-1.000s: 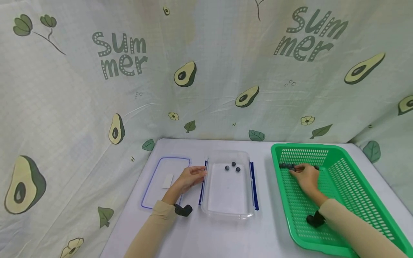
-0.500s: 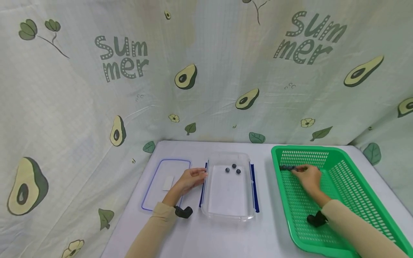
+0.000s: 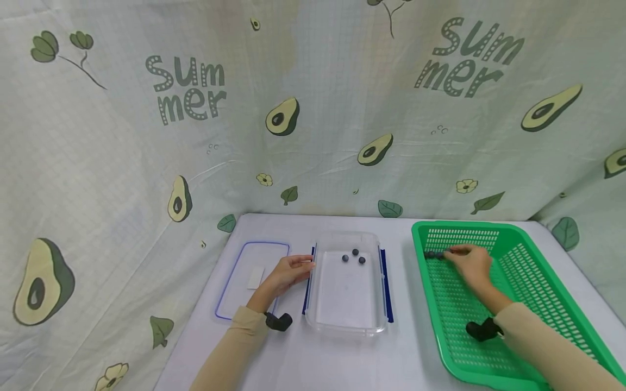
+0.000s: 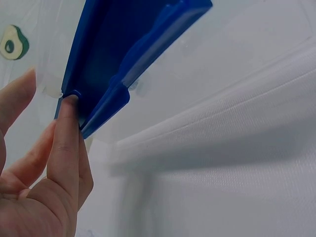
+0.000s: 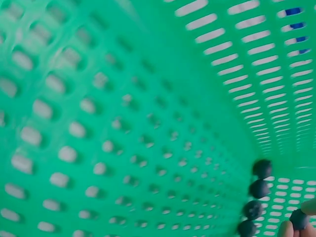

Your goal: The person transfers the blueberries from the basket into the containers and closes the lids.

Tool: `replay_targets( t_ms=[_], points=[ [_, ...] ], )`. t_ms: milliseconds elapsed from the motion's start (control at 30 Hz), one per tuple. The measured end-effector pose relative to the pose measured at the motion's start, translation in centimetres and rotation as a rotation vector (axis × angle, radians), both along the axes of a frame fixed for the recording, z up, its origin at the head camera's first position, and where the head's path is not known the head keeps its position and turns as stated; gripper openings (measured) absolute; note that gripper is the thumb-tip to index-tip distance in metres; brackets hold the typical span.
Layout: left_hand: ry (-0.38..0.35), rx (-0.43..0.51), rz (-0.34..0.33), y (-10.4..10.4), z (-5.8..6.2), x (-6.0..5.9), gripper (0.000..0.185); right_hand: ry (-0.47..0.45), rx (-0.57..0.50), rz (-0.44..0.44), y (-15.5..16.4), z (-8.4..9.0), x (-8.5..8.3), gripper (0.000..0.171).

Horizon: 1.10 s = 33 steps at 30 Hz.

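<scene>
My left hand (image 3: 287,274) is at the left side of a clear plastic container (image 3: 344,320). In the left wrist view its straight fingers (image 4: 64,148) touch the blue latch (image 4: 108,64) of the container, the thumb apart from it. Inside the container sit three blueberries (image 3: 355,252). My right hand (image 3: 471,266) reaches into a green basket (image 3: 435,326) near its far left corner. Between thumb and finger it pinches a blueberry (image 5: 298,219), seen at the lower right of the right wrist view. Several more blueberries (image 5: 259,189) lie in a line beside it.
A clear lid (image 3: 230,277) with a blue-purple edge lies flat left of the container, partly behind my left forearm. A small white rectangle (image 3: 255,277) shows on it. Behind the white table (image 3: 293,364) hangs a printed cloth (image 3: 323,108).
My right hand has shifted slightly to the right within the basket, away from the line of blueberries. My left hand stays at the container, and the blueberries inside have not moved.
</scene>
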State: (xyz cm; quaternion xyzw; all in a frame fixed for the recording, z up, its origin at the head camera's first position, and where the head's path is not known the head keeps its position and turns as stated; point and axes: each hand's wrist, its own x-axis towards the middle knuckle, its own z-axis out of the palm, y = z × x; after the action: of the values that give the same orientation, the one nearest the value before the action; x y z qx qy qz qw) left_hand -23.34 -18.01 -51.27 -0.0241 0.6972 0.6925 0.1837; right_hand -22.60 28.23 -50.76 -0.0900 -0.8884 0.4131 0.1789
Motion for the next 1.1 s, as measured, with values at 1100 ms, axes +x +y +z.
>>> replay_targets(
  t_ms=[1100],
  points=[
    [-0.008, 0.021, -0.014, -0.5, 0.0, -0.1, 0.049, -0.007, -0.421, 0.188, -4.9, 8.1, 2.0, 0.040]
  ],
)
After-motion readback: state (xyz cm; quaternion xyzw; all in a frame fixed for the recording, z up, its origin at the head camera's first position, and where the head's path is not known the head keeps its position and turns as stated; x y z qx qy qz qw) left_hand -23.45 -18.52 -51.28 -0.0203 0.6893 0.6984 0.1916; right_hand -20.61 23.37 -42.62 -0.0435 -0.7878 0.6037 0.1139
